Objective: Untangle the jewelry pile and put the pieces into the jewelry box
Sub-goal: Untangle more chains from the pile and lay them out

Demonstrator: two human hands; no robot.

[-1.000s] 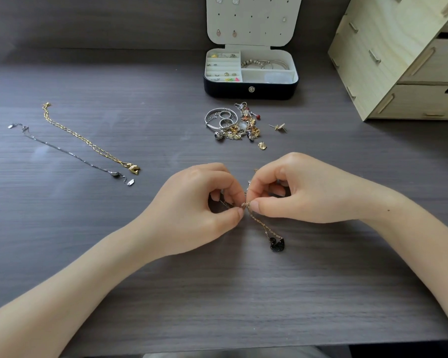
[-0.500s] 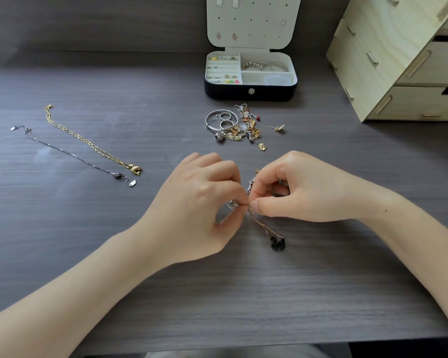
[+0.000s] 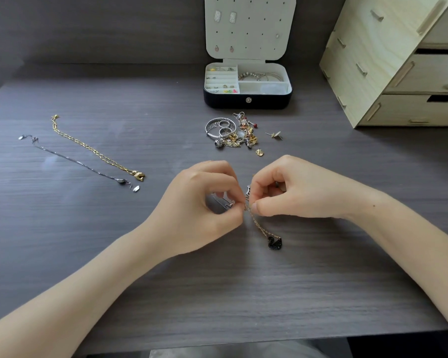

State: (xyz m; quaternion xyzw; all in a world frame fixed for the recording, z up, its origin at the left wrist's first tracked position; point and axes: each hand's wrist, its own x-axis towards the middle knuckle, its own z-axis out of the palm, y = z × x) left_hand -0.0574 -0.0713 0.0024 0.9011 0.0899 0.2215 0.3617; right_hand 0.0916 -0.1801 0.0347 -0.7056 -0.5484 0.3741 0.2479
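A: What do your hands hold?
B: Your left hand (image 3: pixel 202 202) pinches a thin silver chain (image 3: pixel 225 202); your right hand (image 3: pixel 295 192) pinches a gold chain (image 3: pixel 256 223), its black swan pendant (image 3: pixel 274 243) lying on the table (image 3: pixel 88 254) just below.
A: And the rest?
B: The jewelry pile (image 3: pixel 233 133) sits near the open jewelry box (image 3: pixel 247 100), beyond your knuckles.

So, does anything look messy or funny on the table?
Yes. The jewelry pile in front of the open jewelry box is a tangled heap, and a gold charm and a gold stud lie loose beside it.
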